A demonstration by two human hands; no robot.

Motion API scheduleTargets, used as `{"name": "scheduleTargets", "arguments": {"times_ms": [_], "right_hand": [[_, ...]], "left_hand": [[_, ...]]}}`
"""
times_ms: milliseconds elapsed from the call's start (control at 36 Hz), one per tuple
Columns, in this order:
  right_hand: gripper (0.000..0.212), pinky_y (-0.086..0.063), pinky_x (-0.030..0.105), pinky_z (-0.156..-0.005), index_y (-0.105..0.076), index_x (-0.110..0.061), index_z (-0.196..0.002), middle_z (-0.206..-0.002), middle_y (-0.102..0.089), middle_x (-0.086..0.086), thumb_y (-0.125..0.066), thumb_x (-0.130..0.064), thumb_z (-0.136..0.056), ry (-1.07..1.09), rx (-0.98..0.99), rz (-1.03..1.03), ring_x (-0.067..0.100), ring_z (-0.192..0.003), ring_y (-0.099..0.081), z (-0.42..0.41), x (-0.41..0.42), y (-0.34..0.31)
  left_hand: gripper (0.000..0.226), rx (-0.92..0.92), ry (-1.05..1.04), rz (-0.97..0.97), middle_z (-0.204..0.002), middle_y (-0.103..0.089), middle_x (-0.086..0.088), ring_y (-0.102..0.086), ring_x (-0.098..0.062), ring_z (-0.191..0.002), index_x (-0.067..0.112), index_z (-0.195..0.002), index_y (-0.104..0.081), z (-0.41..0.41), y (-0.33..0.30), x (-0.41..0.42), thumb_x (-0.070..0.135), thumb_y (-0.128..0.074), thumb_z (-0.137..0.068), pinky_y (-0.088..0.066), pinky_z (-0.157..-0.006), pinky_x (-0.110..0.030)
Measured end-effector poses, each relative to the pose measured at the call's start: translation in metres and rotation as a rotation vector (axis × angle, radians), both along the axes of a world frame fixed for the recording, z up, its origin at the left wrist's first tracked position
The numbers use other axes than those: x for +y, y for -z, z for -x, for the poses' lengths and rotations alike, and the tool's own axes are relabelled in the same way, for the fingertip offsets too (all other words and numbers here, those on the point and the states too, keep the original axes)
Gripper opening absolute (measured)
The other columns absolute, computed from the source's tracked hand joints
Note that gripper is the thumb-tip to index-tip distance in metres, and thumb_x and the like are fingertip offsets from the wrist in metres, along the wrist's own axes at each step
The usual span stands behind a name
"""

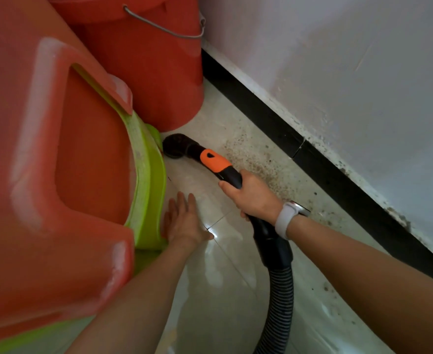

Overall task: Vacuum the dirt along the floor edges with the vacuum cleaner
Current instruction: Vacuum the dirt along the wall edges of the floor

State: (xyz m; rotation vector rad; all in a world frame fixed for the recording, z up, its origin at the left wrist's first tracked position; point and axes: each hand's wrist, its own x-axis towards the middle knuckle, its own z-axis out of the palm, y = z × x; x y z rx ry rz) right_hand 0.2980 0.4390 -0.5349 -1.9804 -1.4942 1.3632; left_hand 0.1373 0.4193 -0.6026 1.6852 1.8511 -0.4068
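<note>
Vacuum nozzle (175,146) wedged between stool (149,190) and bucket (146,72).

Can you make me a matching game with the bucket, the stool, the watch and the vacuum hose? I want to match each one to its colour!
Things:
1. bucket
2. lower stool
3. watch
4. vacuum hose

Colours:
A. black
B. white
C. red-orange
D. lime green

Pairs: 1-C, 2-D, 3-B, 4-A
</note>
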Motion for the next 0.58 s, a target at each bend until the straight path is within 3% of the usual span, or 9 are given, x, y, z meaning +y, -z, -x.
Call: {"name": "scheduleTargets", "arguments": {"times_ms": [111, 167, 250, 306, 333, 417, 472, 528, 583], "right_hand": [[0.030, -0.043, 0.026, -0.040, -0.046, -0.016, -0.098, -0.064, -0.056, 0.004, -0.054, -0.045, -0.093, -0.012, -0.032, 0.027, 0.020, -0.041, -0.057, -0.013, -0.022, -0.006], [0.032, -0.046, 0.028, -0.042, -0.047, -0.014, -0.100, -0.065, -0.056, 0.005, -0.055, -0.044, -0.093, 0.003, -0.026, 0.039, 0.022, -0.043, -0.057, -0.020, -0.032, -0.009], [0.033, -0.044, 0.028, -0.041, -0.047, -0.014, -0.103, -0.067, -0.057, 0.005, -0.055, -0.044, -0.093, 0.021, -0.041, 0.047, 0.022, -0.044, -0.057, -0.026, -0.046, -0.012], [0.035, -0.045, 0.028, -0.043, -0.047, -0.014, -0.103, -0.070, -0.058, 0.005, -0.055, -0.046, -0.092, 0.021, -0.090, 0.037, 0.021, -0.047, -0.058, -0.028, -0.055, -0.014], [0.036, -0.047, 0.030, -0.046, -0.047, -0.015, -0.102, -0.072, -0.059, 0.005, -0.055, -0.048, -0.092, 0.018, -0.123, 0.032, 0.022, -0.050, -0.058, -0.028, -0.059, -0.014], [0.039, -0.050, 0.032, -0.055, -0.047, -0.014, -0.103, -0.078, -0.060, 0.005, -0.054, -0.050, -0.091, 0.017, -0.207, 0.022, 0.023, -0.060, -0.060, -0.026, -0.068, -0.018], [0.041, -0.050, 0.034, -0.061, -0.048, -0.011, -0.106, -0.084, -0.061, 0.007, -0.054, -0.049, -0.092, 0.001, -0.264, 0.008, 0.027, -0.070, -0.062, -0.023, -0.074, -0.024], [0.042, -0.049, 0.035, -0.066, -0.048, -0.010, -0.110, -0.092, -0.063, 0.010, -0.053, -0.047, -0.092, -0.034, -0.306, -0.017, 0.031, -0.082, -0.064, -0.020, -0.078, -0.028], [0.037, -0.049, 0.035, -0.063, -0.047, -0.010, -0.109, -0.088, -0.061, 0.008, -0.055, -0.042, -0.093, -0.048, -0.226, -0.018, 0.031, -0.079, -0.065, -0.022, -0.082, -0.035]], "left_hand": [[0.103, -0.103, 0.003, -0.043, -0.161, 0.002, -0.007, 0.003, -0.023, -0.148, 0.016, -0.153, -0.007, 0.000, -0.002, -0.004, 0.046, -0.072, -0.079, -0.007, -0.120, -0.039], [0.086, -0.225, -0.110, -0.103, -0.154, -0.022, -0.010, -0.021, -0.024, -0.143, 0.012, -0.148, -0.028, 0.000, -0.004, -0.003, 0.040, -0.072, -0.081, -0.022, -0.116, -0.033], [0.037, -0.446, -0.347, -0.184, -0.110, -0.063, -0.012, -0.057, -0.030, -0.113, 0.005, -0.122, -0.060, -0.007, -0.017, -0.001, 0.019, -0.066, -0.089, -0.043, -0.090, -0.026], [0.019, -0.589, -0.483, -0.236, -0.070, -0.069, 0.001, -0.065, -0.028, -0.097, 0.003, -0.107, -0.067, -0.016, -0.027, 0.000, 0.011, -0.054, -0.095, -0.044, -0.078, -0.024], [0.020, -0.645, -0.539, -0.253, -0.063, -0.067, 0.005, -0.065, -0.025, -0.094, 0.006, -0.103, -0.066, -0.021, -0.032, 0.002, 0.013, -0.049, -0.098, -0.045, -0.080, -0.025], [0.031, -0.883, -0.728, -0.136, -0.089, -0.071, -0.008, -0.065, -0.025, -0.098, 0.018, -0.100, -0.060, -0.038, -0.050, 0.010, 0.033, -0.033, -0.105, -0.049, -0.089, -0.032], [0.036, -1.056, -0.832, 0.086, -0.094, -0.070, -0.009, -0.068, -0.026, -0.088, 0.016, -0.106, -0.059, -0.052, -0.062, 0.012, 0.044, -0.036, -0.102, -0.057, -0.076, -0.035], [0.029, -1.160, -0.906, 0.188, -0.088, -0.063, -0.007, -0.065, -0.024, -0.079, 0.010, -0.112, -0.054, -0.068, -0.074, 0.011, 0.035, -0.054, -0.097, -0.057, -0.072, -0.036], [0.043, -1.185, -0.980, 0.170, -0.087, -0.057, -0.010, -0.061, -0.026, -0.081, 0.001, -0.121, -0.047, -0.079, -0.078, 0.010, 0.021, -0.067, -0.089, -0.054, -0.079, -0.043]]}}
